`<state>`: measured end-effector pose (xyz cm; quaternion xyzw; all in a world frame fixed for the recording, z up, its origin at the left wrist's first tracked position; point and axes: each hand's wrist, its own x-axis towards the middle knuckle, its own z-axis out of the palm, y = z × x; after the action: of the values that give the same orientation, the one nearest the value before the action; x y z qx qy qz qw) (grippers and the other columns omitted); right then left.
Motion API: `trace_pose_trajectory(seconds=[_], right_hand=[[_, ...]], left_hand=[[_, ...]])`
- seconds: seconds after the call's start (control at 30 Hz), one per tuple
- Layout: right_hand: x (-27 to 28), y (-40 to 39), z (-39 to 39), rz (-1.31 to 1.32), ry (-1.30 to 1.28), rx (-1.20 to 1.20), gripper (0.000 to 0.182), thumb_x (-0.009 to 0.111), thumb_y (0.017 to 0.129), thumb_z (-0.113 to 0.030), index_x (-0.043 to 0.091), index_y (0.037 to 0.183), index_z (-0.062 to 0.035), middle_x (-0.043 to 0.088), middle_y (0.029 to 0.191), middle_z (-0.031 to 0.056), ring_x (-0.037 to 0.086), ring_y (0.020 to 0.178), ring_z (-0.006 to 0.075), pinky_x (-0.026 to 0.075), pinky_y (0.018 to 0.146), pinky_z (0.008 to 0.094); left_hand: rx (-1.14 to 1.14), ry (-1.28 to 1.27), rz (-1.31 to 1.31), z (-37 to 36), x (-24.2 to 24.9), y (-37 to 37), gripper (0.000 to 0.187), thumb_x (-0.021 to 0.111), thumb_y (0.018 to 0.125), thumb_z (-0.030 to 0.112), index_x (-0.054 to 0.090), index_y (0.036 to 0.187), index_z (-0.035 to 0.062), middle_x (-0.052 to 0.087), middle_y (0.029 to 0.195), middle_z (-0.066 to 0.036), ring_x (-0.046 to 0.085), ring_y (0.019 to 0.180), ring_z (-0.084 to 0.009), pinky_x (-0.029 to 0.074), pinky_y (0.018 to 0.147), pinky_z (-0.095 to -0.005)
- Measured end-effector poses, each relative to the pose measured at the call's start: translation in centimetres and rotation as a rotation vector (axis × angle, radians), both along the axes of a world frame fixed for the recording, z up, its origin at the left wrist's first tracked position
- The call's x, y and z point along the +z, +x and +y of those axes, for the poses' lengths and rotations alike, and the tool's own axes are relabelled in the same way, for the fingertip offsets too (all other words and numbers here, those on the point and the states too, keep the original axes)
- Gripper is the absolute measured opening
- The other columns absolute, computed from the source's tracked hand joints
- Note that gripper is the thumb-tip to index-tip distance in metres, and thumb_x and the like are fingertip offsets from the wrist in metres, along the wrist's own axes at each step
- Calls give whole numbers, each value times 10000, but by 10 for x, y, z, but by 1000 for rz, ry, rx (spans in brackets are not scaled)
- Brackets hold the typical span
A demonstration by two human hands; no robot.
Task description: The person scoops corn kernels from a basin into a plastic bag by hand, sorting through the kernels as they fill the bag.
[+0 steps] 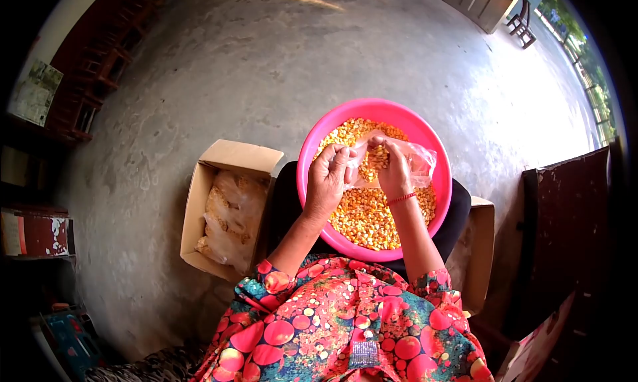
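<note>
A round pink basin (440, 143) rests on my lap, holding loose yellow-orange corn kernels (369, 219). Over the kernels lies a clear plastic bag (420, 163) with its opening toward my hands. My left hand (329, 179) pinches the bag's edge on the left side, fingers closed. My right hand (395, 169), with a red bracelet at the wrist, is at the bag's middle, its fingers curled around some kernels beside the plastic.
To the left stands an open cardboard box (193, 216) with filled clear bags (229, 216) inside. Another cardboard box (480, 249) is partly hidden on the right. Wooden furniture lines the left wall, and a small chair (523, 26) stands at the far right.
</note>
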<state>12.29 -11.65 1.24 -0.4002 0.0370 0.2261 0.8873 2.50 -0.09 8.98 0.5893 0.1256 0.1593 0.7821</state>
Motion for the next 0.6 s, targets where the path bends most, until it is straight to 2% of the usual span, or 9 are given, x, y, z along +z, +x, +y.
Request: trace_pose_trajectory(seconds=[0.03, 0.07, 0.2, 0.27, 0.3, 0.4, 0.43, 0.53, 0.6], right_hand=[[0, 0, 0, -53, -56, 26, 204, 453, 833, -125, 591, 916, -1, 585, 949, 75, 537, 876, 159, 409, 786, 279], [0, -2, -3, -54, -56, 29, 204, 453, 833, -125, 591, 916, -1, 585, 949, 75, 537, 876, 159, 409, 786, 279], [24, -11, -25, -514, -613, 45, 210, 516, 795, -93, 568, 980, -9, 576, 964, 40, 501, 945, 112, 388, 807, 240], [15, -12, -45, -470, -666, -10, 217, 538, 771, -34, 561, 984, -7, 570, 967, 46, 510, 920, 111, 399, 782, 236], [21, -15, -54, -538, -751, -39, 222, 540, 757, 1, 552, 979, 0, 564, 963, 53, 520, 897, 116, 406, 768, 230], [37, -16, -80, -717, -881, -40, 222, 514, 748, 41, 536, 965, 2, 554, 961, 55, 515, 921, 123, 412, 775, 239], [52, -23, -80, -706, -819, -72, 241, 503, 747, 56, 531, 978, -6, 542, 982, 54, 517, 923, 132, 418, 783, 258], [69, -30, -93, -717, -846, -65, 195, 501, 784, 16, 530, 974, -15, 536, 941, 36, 528, 853, 104, 446, 727, 230], [87, -38, -104, -416, -693, 287, 120, 491, 843, -80, 567, 920, -29, 568, 816, -3, 520, 717, 46, 451, 608, 199]], left_hand=[[12, 2, -6, 0, 1, -1, 188, 450, 894, 195, 531, 812, 46, 511, 680, 29, 376, 500, -14, 317, 449, -144], [23, 4, -12, 1, 1, -1, 187, 446, 896, 192, 533, 819, 45, 504, 677, 29, 369, 500, -12, 310, 449, -142], [-43, 11, 13, 9, -9, -6, 164, 483, 877, 171, 550, 909, 24, 531, 726, 11, 429, 550, -27, 372, 494, -163], [85, 326, -38, 8, -14, -7, 242, 540, 841, 165, 527, 1022, 5, 598, 807, -50, 559, 667, -116, 454, 593, -230], [-15, 426, 79, 12, -5, -13, 302, 597, 790, 141, 534, 1040, -16, 614, 885, -92, 597, 789, -168, 470, 658, -259], [-209, 531, 108, 17, -35, -18, 247, 590, 787, 70, 544, 1003, -42, 611, 843, -63, 552, 737, -88, 457, 652, -235], [-230, 723, 262, 18, -27, -19, 183, 581, 781, 32, 571, 951, -34, 614, 842, -51, 557, 730, -88, 458, 655, -228], [-55, 398, 7, 9, -30, -13, 133, 560, 797, 35, 583, 913, -25, 613, 781, -27, 565, 698, -88, 455, 625, -222], [-105, 204, 56, 8, -24, -7, 103, 536, 819, 56, 578, 883, -14, 601, 750, -11, 563, 675, -73, 448, 604, -197]])
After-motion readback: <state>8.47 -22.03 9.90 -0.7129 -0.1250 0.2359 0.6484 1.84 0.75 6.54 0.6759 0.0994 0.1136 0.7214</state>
